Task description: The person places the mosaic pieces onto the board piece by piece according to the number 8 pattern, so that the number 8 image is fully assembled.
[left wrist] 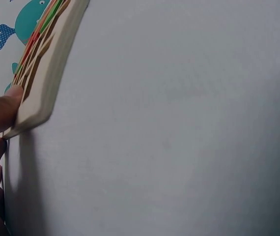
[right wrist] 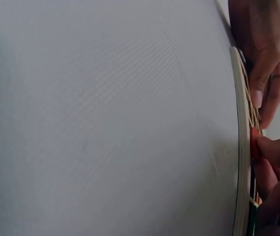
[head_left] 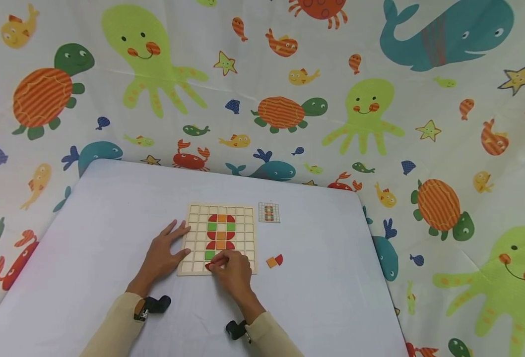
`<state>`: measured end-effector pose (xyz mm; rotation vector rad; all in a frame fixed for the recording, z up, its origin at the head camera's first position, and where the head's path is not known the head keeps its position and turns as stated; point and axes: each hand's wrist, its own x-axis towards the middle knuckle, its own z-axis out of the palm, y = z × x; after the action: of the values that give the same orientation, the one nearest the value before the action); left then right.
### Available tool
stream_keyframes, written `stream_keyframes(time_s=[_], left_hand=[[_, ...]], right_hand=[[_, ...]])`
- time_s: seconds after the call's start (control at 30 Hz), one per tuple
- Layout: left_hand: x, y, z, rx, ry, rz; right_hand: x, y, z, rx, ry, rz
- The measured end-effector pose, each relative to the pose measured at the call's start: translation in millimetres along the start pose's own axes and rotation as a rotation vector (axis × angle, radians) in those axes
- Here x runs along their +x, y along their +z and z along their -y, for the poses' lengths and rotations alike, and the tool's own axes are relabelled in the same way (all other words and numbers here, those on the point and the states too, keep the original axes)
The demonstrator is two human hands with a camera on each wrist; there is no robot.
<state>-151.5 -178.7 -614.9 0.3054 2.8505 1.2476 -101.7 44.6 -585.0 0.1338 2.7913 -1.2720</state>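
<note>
A wooden grid board [head_left: 195, 267] lies on the table with red rounded, orange square and green square pieces set in its middle columns. My left hand [head_left: 160, 253] rests at the board's left edge with fingers spread; its thumb [left wrist: 5, 110] lies on the rim in the left wrist view. My right hand [head_left: 234, 271] pinches a red quarter-circle piece [head_left: 208, 267] over the bottom row, just below a green square [head_left: 210, 255]. In the right wrist view the red piece [right wrist: 254, 140] sits between thumb and fingertip, right at the board. The right hand hides the lower right cells.
An orange square [head_left: 271, 262] and a red quarter-circle [head_left: 279, 259] lie together right of the board. A small pattern card [head_left: 269, 212] is at its upper right. White cloth [head_left: 325, 297] covers the table, and a sea-animal curtain [head_left: 262, 64] hangs behind.
</note>
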Motion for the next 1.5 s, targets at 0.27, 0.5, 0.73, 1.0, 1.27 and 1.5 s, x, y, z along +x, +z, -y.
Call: stream_keyframes(time_s=[0.27, 0.5, 0.73, 1.0, 1.27, 1.5], left_hand=[[0.6, -0.1, -1.5, 0.005, -0.003, 0.001], [-0.1, 0.1, -0.2, 0.006, 0.004, -0.004], [-0.6, 0.1, 1.9, 0.010, -0.004, -0.002], [-1.7, 0.0, 1.8, 0.012, 0.002, 0.000], [-0.9, 0.1, 3.4, 0.015, -0.002, -0.001], [0.5, 1.5, 2.5, 0.015, 0.009, -0.006]], right_hand=[[3.3, 2.5, 3.5, -0.046, -0.002, -0.010], [3.6, 1.9, 4.6, -0.045, -0.011, -0.007], [4.0, 1.6, 2.3, -0.046, -0.018, -0.002], [1.5, 5.6, 0.1, -0.027, -0.011, -0.031], [-1.2, 8.0, -0.9, -0.048, -0.034, -0.045], [0.6, 9.1, -2.7, -0.093, -0.088, -0.080]])
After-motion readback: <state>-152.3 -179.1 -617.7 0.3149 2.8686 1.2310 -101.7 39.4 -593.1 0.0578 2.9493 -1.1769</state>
